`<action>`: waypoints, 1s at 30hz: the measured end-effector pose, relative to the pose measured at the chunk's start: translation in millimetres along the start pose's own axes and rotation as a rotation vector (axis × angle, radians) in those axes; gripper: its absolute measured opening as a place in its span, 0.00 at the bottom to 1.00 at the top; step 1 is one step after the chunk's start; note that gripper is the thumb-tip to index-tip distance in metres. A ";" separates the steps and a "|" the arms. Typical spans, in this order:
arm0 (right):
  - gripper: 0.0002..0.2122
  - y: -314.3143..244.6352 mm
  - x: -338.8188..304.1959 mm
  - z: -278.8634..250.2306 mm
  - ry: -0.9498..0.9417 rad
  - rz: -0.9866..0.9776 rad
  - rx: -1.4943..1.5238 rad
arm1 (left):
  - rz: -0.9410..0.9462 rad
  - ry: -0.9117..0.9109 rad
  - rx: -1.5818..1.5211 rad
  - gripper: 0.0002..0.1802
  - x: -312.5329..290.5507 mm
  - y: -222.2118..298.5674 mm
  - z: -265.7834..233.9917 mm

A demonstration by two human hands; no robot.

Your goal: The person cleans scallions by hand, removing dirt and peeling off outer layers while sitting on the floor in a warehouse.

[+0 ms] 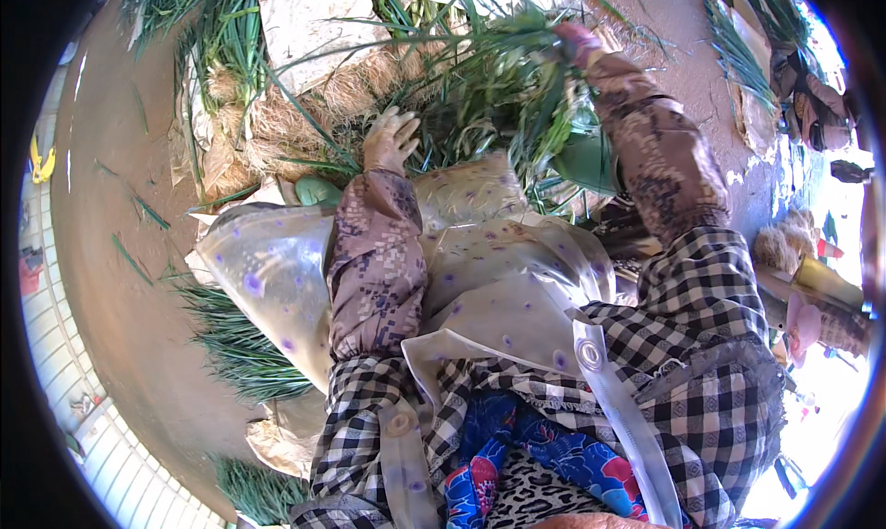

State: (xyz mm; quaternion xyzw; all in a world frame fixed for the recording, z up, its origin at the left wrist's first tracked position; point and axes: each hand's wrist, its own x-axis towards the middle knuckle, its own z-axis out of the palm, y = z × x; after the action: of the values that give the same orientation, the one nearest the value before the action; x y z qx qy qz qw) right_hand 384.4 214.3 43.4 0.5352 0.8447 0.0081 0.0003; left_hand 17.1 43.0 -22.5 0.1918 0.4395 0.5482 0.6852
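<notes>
White wrap (pixel 318 22): roots (pixel 295 125) protruding | left hand (pixel 389 142): wide | right hand (pixel 578 46): at greens (pixel 517 47), grip unclear

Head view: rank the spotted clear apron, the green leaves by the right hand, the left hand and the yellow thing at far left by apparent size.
1. Spotted clear apron
2. Green leaves by the right hand
3. Left hand
4. Yellow thing at far left

Left hand (pixel 391 142): up at 11 o'clock, and look, fingers (pixel 390 121) spread apart, tips aimed toward 1!
Left forearm (pixel 377 252): pointing almost straight at 12 o'clock.
Right hand (pixel 578 45): out at 1 o'clock, the farther reach, blurred, finger pose too smeared to read!
Right forearm (pixel 660 142): slanting toward 11 o'clock.
</notes>
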 end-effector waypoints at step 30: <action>0.13 41.6 -206.4 94.6 -0.491 0.359 0.156 | -0.243 0.230 0.018 0.17 18.1 5.4 -58.9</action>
State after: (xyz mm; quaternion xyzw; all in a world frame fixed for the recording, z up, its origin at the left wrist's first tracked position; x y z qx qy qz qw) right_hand 511.0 46.7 -52.3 0.6601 0.7095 -0.1865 0.1618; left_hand -33.6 48.5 -57.5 0.0794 0.5398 0.4758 0.6899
